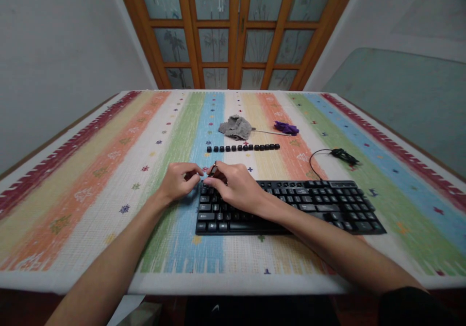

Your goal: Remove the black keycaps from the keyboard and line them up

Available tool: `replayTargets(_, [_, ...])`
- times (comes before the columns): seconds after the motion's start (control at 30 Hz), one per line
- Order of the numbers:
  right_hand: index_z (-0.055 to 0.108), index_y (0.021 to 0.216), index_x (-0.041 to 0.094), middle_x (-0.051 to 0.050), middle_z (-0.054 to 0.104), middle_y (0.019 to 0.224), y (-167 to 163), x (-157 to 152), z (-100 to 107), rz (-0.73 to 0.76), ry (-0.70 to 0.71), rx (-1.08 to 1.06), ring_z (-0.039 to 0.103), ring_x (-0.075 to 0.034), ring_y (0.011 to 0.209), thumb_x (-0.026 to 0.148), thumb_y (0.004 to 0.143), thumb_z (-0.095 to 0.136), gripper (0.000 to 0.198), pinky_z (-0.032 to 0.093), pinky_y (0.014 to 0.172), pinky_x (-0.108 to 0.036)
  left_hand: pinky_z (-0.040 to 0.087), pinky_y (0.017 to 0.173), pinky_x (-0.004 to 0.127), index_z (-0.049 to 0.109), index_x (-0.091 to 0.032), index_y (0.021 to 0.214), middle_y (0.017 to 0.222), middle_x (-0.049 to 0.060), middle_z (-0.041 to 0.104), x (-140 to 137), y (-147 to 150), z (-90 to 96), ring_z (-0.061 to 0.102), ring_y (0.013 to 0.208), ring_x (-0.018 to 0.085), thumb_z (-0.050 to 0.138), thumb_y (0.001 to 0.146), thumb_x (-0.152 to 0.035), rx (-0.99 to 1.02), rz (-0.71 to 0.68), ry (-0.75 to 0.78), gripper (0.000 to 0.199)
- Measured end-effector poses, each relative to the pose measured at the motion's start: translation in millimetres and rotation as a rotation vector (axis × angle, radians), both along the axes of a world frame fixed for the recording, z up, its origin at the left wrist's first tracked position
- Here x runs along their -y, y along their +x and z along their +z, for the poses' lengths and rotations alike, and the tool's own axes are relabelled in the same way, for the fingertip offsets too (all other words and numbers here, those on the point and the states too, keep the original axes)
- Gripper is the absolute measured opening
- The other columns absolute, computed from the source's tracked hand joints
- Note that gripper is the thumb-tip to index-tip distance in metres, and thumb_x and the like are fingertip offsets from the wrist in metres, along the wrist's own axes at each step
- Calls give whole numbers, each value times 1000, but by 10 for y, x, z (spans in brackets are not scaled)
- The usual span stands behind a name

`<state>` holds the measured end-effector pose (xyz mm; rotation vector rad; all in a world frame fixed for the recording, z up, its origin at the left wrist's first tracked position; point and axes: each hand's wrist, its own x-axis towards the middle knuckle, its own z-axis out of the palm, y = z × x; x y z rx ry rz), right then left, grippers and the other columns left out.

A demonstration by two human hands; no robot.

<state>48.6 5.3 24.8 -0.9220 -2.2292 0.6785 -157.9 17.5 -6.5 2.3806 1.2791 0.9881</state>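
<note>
R hand [238,186] is nearer, over kbd [304,199]; its grip is narrow, w/ small dark piece [212,170] pinched. From there kbd extends to 3–4 o'clock, axis approx. 9-to-3. L hand [178,180], at 9 o'clock: contents I cannot tell.

A striped tablecloth [145,190] bears a keyboard [307,207], a row of keycaps [245,147] — plus grey cloth [236,127] and purple cloth [286,128].

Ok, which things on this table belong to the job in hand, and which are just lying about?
Seemingly part of the job:
black keyboard, under the right hand
row of loose keycaps

Seemingly just lying about, untouched:
gray cloth
purple cloth
thin rod between them
</note>
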Motion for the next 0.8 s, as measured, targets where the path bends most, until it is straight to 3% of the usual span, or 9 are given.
replayTargets(0.1, [61,85,15,-3,69,73,-5,-37,-9,16,-42,-50,63,-14,65,23,92,61,10,41,60,-24,44,55,22,68,-13,72,59,1,65,-6,5,66,56,52,12,54,77,-26,78,-111,-220,20])
replayTargets(0.2, [63,89,14,-4,71,78,-15,-64,-30,35,-58,-95,65,-14,70,23,93,60,10,43,64,-24,42,52,20,63,-13,65,55,-1,59,0,15,110,52,51,10,55,74,-26,97,-216,-337,18])
replayTargets(0.4, [63,89,14,-4,72,79,-61,-89,-49,58,-124,-135,67,-14,73,25,95,57,13,48,67,-25,37,50,19,56,-13,63,55,-3,51,9,9,83,47,51,9,54,68,-22,78,-268,-403,10])
replayTargets(0.53, [61,87,16,-5,72,82,-71,-146,-109,17,-176,-174,69,-15,74,27,95,56,14,52,67,-27,41,53,20,59,-13,70,58,-2,55,-12,-31,62,50,53,10,56,67,-20,86,-299,-486,9])
replayTargets(0.7, [57,82,16,-7,71,76,-47,-238,-186,-25,-409,-272,72,-16,66,32,95,56,20,56,57,-26,44,55,21,64,-13,80,60,-1,60,-27,-59,70,55,54,11,64,72,-24,80,-333,-531,14])
replayTargets(0.8, [59,86,16,-7,73,80,-29,-243,-159,-2,-379,-263,73,-16,69,33,94,57,19,57,58,-26,45,54,20,65,-13,80,60,-1,61,-28,-62,80,56,54,11,68,74,-28,92,-337,-528,17])
